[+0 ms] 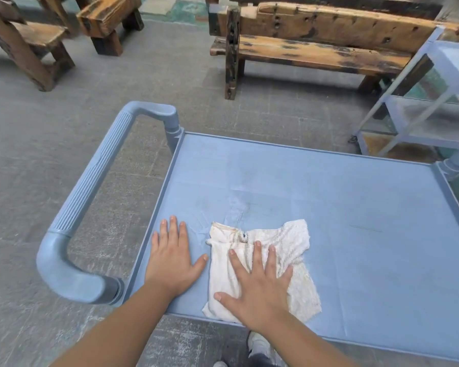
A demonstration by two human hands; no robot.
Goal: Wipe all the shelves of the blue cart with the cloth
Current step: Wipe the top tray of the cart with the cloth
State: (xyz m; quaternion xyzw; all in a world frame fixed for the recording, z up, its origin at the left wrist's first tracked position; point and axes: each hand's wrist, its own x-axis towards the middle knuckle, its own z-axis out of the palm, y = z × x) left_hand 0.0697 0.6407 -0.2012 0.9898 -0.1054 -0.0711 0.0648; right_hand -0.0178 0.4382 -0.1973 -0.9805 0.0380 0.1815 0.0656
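Both forearms come in from the bottom edge, bare. Right hand [260,284] is flat, fingers spread and straight, palm pressing down on the cloth [263,266], not gripping it. Cloth is white terry, nubby and frayed at the edges, loosely folded into a rough rectangle, faint tan stripes near the top hem. It sits on the near-left part of the blue cart's top shelf [342,197], with its bottom corner reaching the near rim. Left hand [171,256] also flat and open, resting on bare shelf just beside the cloth's left edge, thumb tip close to it, possibly touching, hard to say. Shelf is smooth matte blue plastic with a raised lip and pale smears above the cloth. Ribbed tubular handle [90,192] loops off the left end. Beyond: grey paved floor [51,144], weathered wooden bench [316,46], second blue cart [419,112] at right.
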